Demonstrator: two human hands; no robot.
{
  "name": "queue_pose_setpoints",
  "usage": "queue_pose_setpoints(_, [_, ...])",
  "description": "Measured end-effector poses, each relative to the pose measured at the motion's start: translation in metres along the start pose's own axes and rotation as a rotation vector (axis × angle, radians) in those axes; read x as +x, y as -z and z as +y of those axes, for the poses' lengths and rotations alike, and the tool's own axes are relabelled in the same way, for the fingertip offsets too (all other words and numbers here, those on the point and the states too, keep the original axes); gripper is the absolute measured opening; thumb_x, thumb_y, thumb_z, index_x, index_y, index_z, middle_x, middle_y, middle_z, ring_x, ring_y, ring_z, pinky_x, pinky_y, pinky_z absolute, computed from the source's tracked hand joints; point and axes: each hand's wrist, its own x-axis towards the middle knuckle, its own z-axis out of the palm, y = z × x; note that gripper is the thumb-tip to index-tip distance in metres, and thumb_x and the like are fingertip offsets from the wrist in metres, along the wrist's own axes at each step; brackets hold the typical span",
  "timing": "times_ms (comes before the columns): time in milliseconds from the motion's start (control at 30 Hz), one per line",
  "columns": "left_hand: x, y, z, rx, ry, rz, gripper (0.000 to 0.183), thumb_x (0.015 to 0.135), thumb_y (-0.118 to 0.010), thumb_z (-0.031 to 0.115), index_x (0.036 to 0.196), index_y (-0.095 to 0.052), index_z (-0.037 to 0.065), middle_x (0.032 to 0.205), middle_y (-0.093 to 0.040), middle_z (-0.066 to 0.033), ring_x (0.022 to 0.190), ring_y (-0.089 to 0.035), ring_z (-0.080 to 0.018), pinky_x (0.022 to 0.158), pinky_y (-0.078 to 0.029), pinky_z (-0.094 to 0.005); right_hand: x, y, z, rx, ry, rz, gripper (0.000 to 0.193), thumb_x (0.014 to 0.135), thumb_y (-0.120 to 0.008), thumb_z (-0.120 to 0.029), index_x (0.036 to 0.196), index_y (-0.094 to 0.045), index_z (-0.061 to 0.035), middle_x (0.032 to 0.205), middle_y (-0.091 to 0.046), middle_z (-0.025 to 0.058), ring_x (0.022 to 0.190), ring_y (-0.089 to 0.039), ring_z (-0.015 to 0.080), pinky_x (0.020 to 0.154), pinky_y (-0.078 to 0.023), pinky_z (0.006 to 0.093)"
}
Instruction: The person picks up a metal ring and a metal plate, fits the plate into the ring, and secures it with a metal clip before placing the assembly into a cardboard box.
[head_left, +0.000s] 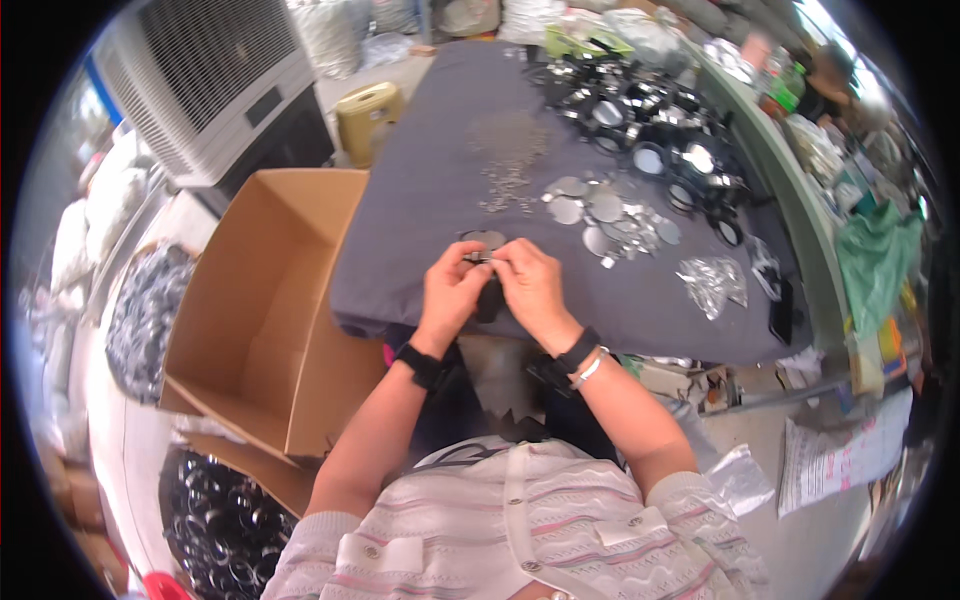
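Close together at the near edge of the cloth-covered table, my left hand [449,292] and my right hand [532,286] are both closed in a pinch. Their fingertips meet on a small dark part [489,301], whose exact kind I cannot make out. A black strip of it hangs below the fingers. A round grey disc [486,239] shows just beyond the fingertips; whether it is joined to the part is hidden. Ahead of my hands, tiny metal pieces [507,185] lie scattered on the cloth. Loose silvery discs [605,206] lie to their right.
Black ring-shaped parts [650,160] are heaped at the far right, along a raised green edge [800,190]. Clear plastic wrapping [712,285] and a dark phone-like object [782,311] lie at right. An open cardboard box [262,300] stands left of the table, near an air cooler [200,90].
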Motion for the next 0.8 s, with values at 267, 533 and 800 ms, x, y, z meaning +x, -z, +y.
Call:
queue_pose_setpoints(267, [0.003,-0.005,0.001,0.014,-0.016,0.020,0.017,0.088,-0.057,0.005,0.105,-0.059,0.005,0.060,-0.054,0.0037,0.045,-0.044,-0.0021,0.038,-0.034,-0.0194,0.002,0.009,0.005,0.067,-0.039,-0.141,0.005,0.081,-0.061,-0.005,0.085,-0.059,-0.0016,0.082,-0.062,0.0125,0.073,-0.062,0.0347,0.061,-0.049,0.0417])
queue_pose_setpoints(533, [0.005,-0.007,-0.001,0.043,0.029,0.055,0.014,0.089,-0.055,0.005,0.102,-0.058,0.007,0.060,-0.052,0.0040,0.044,-0.042,-0.0025,0.038,-0.033,-0.0209,-0.003,0.134,0.052,-0.746,-0.094,-0.153,0.009,0.078,-0.053,-0.005,0.079,-0.062,-0.0028,0.080,-0.063,0.0153,0.069,-0.064,0.0324,0.060,-0.052,0.0420])
queue_pose_setpoints(800, [0.006,-0.005,-0.001,0.042,0.009,0.028,0.012,0.089,-0.054,0.005,0.101,-0.058,0.007,0.060,-0.052,0.0044,0.045,-0.042,-0.0022,0.038,-0.033,-0.0207,-0.018,0.218,0.115,-1.160,-0.202,-0.370,0.008,0.073,-0.056,0.000,0.077,-0.063,0.0011,0.083,-0.063,0.0207,0.075,-0.065,0.0359,0.067,-0.055,0.0414])
